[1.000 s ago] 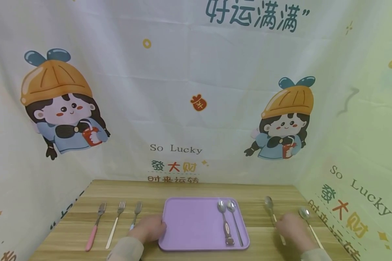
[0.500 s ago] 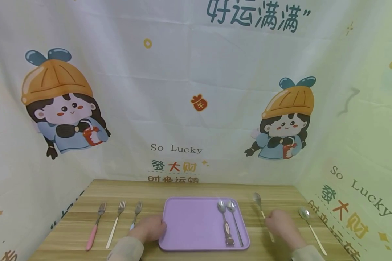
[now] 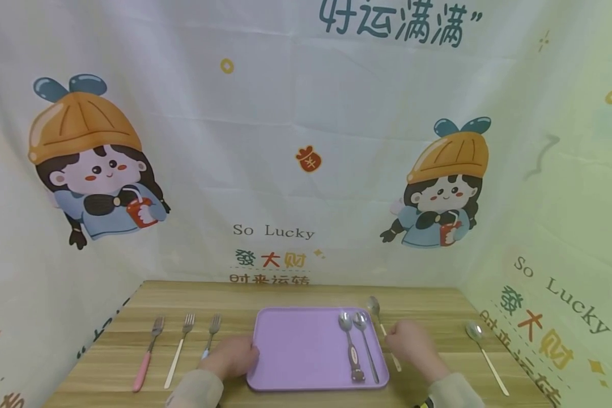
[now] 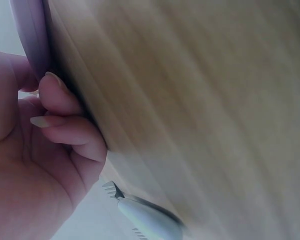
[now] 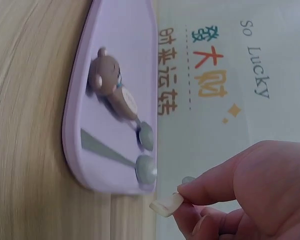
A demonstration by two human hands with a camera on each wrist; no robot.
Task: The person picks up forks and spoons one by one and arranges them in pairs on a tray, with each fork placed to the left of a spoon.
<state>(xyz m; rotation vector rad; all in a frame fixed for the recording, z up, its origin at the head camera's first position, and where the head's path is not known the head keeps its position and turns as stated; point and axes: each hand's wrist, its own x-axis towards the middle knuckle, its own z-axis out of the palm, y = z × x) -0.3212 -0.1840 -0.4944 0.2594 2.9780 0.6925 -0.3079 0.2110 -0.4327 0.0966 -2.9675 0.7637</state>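
A purple tray lies on the table, and my left hand grips its left rim, with curled fingers at the edge in the left wrist view. My right hand pinches a spoon with a cream handle between thumb and fingers, just right of the tray. That spoon's metal bowl points away from me. On the tray's right side lie a brown bear-handled spoon and a plain metal spoon, side by side.
Another cream-handled spoon lies at the right. Left of the tray are a pink-handled fork, a cream-handled fork and a fork with a pale blue handle, partly behind my left hand. A printed cloth hangs behind the table.
My right hand has carried the cream-handled spoon leftward, from near the other spoon at right to the tray's right edge. The left hand stays at the tray rim.
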